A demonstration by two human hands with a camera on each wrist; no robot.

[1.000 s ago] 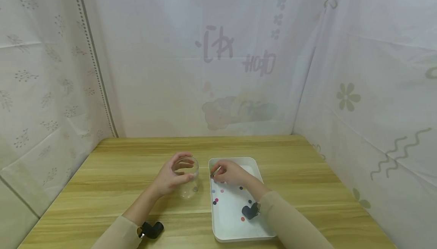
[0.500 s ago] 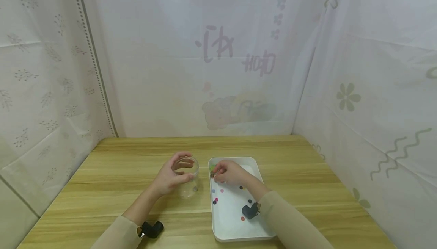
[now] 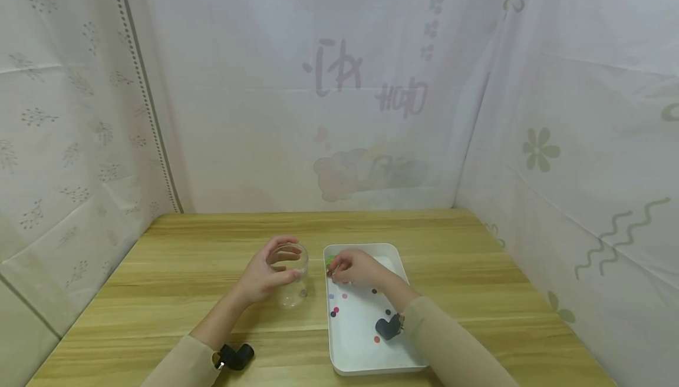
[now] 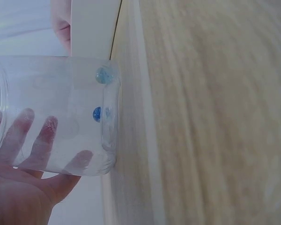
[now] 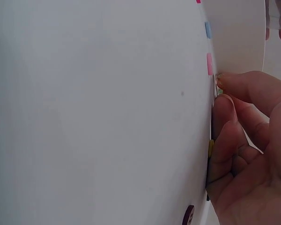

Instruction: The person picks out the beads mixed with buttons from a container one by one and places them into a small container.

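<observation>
My left hand grips a clear plastic jar, which stands upright on the wooden table. Two blue glass marbles lie at the jar's bottom, one light blue and one darker. Reaching into the far left corner of a white tray, my right hand has its fingertips at a small brownish glass marble. The right wrist view shows part of this marble between thumb and finger; the fingers hide the rest. Something green lies just behind it.
Several small round buttons lie scattered in the tray: pink, light blue, magenta, dark and orange-red. The tray's raised left wall stands between the two hands. Patterned cloth surrounds the table.
The right fingertips have shifted very slightly at the marble in the tray corner, and the green thing behind shows more. My left hand and the jar stay in place.
</observation>
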